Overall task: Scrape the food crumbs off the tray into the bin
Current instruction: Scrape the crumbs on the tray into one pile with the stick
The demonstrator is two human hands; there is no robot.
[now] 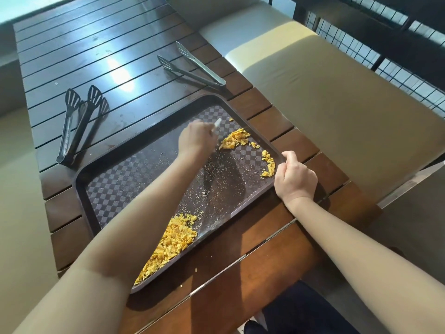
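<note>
On the counter [252,273] the tray [125,179] is being steadied by the right hand [295,179], grip clamped on its rim; left hand [196,139], clamped on a scraper [216,124], is herding crumbs [234,139]. Risk: crumbs being flicked over the rim; no bin in view.

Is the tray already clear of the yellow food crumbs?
No, yellow crumbs lie piled on the tray near its front edge, with more by the far corner.

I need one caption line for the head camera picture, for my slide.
Left hand sweeps yellow crumbs with a small scraper while right hand grips the tray edge.
</note>
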